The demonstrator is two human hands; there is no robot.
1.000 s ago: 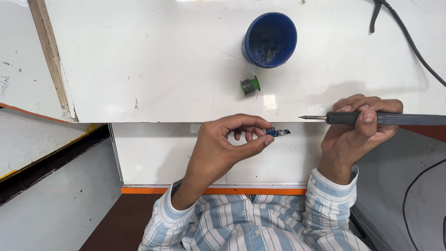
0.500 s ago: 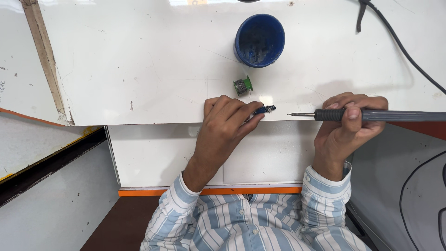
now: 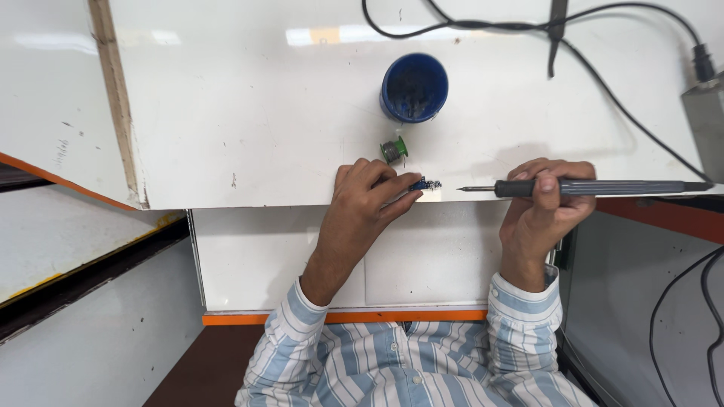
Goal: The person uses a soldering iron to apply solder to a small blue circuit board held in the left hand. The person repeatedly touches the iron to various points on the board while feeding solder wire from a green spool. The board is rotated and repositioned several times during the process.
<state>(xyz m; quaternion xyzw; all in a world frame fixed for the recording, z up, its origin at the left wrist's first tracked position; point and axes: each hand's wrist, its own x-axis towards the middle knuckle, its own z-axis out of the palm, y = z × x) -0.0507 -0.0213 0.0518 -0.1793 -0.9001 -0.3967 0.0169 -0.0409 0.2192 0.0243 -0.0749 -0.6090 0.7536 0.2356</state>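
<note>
My left hand (image 3: 367, 197) pinches a small blue electronic part (image 3: 424, 183) and holds it down at the near edge of the white table (image 3: 264, 113). In my right hand (image 3: 544, 209) is a dark soldering iron (image 3: 603, 188), lying level, its thin metal tip pointing left and ending a short gap from the blue part. Just beyond my left fingers a small green spool of solder wire (image 3: 393, 150) rests on the table. Farther back stands a round blue cup (image 3: 414, 87), seen from above.
Black cables (image 3: 603, 83) loop across the far right of the table toward a grey metal box (image 3: 705, 113) at the right edge. A wooden strip (image 3: 117, 98) runs along the table's left side. Lower white panels (image 3: 75, 241) lie to the left.
My left hand has carried the blue part forward onto the table edge, close to the green spool. The soldering iron stays level, its tip nearer the part.
</note>
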